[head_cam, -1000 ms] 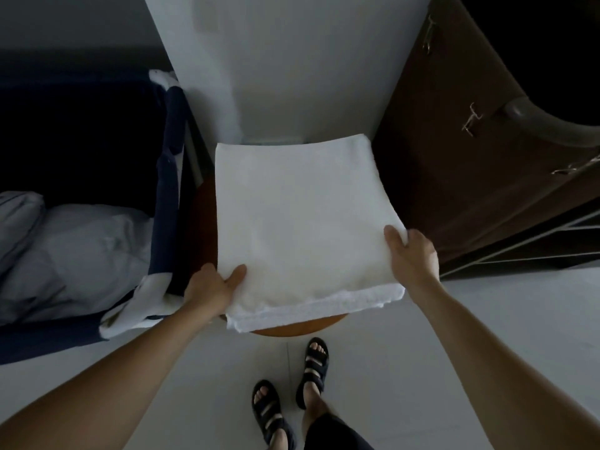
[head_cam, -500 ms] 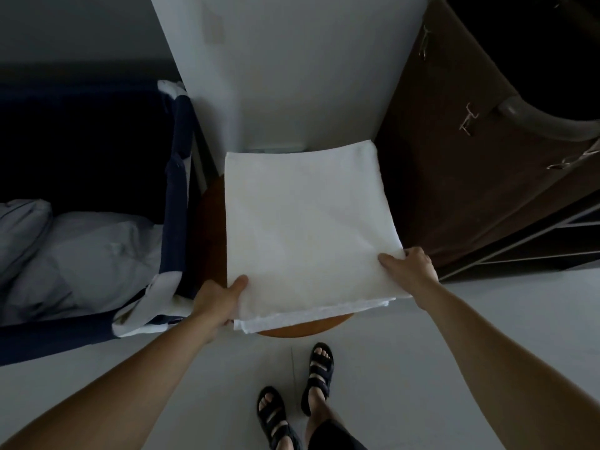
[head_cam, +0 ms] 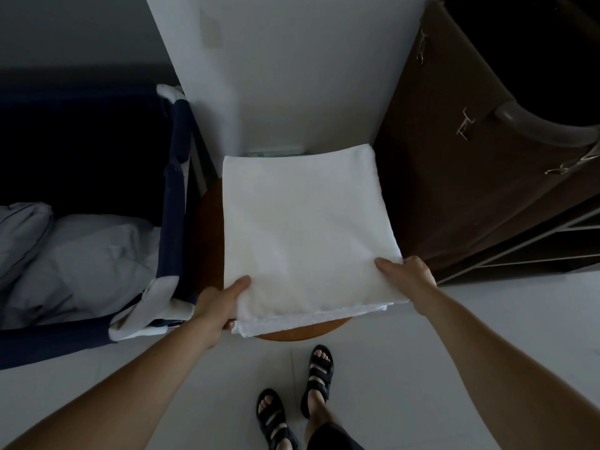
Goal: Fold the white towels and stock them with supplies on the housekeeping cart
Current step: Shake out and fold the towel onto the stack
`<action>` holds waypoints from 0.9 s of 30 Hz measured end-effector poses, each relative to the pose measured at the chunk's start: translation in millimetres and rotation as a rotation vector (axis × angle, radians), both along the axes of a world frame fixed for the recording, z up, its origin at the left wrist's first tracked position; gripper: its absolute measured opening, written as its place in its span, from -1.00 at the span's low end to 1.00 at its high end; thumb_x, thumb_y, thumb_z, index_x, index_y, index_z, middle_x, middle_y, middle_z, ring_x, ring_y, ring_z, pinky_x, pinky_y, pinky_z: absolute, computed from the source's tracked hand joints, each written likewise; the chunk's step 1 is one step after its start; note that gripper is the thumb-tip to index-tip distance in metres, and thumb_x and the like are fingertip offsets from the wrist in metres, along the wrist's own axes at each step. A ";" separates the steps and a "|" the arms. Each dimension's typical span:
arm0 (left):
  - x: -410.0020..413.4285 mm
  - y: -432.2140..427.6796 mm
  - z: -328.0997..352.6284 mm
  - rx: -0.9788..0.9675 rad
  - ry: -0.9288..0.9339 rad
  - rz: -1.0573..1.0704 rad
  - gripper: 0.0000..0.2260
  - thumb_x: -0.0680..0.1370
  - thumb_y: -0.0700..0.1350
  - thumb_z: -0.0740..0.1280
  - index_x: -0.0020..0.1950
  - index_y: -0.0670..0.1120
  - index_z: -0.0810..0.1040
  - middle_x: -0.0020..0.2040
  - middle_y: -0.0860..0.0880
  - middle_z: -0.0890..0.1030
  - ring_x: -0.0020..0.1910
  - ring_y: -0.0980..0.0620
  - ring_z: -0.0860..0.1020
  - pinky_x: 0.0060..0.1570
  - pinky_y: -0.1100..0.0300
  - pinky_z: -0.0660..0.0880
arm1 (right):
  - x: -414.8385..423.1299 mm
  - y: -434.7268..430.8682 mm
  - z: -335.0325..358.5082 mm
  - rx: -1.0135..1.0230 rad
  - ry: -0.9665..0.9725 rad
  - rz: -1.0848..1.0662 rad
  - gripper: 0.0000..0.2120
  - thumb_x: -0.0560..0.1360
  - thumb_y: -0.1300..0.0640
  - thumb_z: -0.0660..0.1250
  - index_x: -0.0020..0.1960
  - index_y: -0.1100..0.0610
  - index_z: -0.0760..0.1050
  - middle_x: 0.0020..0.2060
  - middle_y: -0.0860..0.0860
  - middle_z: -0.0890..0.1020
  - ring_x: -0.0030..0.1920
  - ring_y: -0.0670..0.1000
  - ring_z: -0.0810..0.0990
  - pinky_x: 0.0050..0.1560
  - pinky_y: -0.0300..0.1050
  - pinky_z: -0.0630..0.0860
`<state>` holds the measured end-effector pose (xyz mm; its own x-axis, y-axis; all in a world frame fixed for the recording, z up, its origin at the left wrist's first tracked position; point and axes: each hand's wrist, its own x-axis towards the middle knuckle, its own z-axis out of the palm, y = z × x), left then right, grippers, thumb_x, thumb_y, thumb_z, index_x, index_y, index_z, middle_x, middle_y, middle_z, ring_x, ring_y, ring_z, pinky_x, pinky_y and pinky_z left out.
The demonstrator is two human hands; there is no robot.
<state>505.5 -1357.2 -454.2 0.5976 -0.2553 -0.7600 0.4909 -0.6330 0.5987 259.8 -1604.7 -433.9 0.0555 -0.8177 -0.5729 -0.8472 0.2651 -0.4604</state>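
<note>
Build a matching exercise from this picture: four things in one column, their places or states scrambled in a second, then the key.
Column 1
1. white towel
2. round brown surface
3. left hand
4. black sandals

Column 2
A. worn, at the bottom of the view
B. folded, lying flat
C. grips the towel's near left corner
D. mostly hidden under the towel

Pairs: 1-B, 2-D, 3-C, 4-A

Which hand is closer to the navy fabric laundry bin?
Left. The left hand grips the near-left corner of the folded white towel, beside the navy fabric laundry bin; the right hand grips its near-right corner, across the towel.
</note>
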 end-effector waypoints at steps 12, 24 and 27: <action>23.9 -15.1 11.6 -0.232 0.358 0.027 -0.54 0.41 0.04 0.51 0.23 -0.14 0.62 0.09 -0.17 0.70 0.12 -0.21 0.64 0.09 -0.09 0.58 | 0.4 -13.4 6.1 0.104 -0.228 -0.029 -0.54 0.32 -0.15 0.57 0.04 0.11 0.55 -0.06 0.04 0.68 -0.08 0.08 0.65 -0.08 -0.01 0.59; 51.8 -64.0 64.2 -0.287 0.111 -0.039 -0.80 0.51 -0.20 0.37 0.12 -0.19 0.61 -0.13 -0.17 0.70 -0.15 -0.17 0.66 -0.11 0.01 0.57 | 30.6 -34.6 58.2 0.358 -0.719 -0.131 -0.73 0.39 0.33 0.43 0.07 0.14 0.61 -0.06 0.17 0.73 -0.21 0.17 0.72 -0.27 0.09 0.65; 68.9 -89.2 109.0 -0.484 0.025 -0.027 -0.86 0.54 -0.19 0.31 0.04 -0.12 0.63 -0.19 -0.09 0.71 -0.24 -0.06 0.69 -0.25 0.09 0.58 | 45.4 -50.1 86.6 0.177 -0.908 -0.204 -0.67 0.39 0.35 0.37 0.12 0.14 0.61 -0.04 0.16 0.71 -0.12 0.19 0.69 -0.11 0.17 0.65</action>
<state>574.3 -1446.4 -345.2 0.5688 -0.5982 -0.5645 0.4961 -0.2979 0.8156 305.3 -1654.7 -347.3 0.4065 -0.7665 -0.4972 -0.1139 0.4974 -0.8600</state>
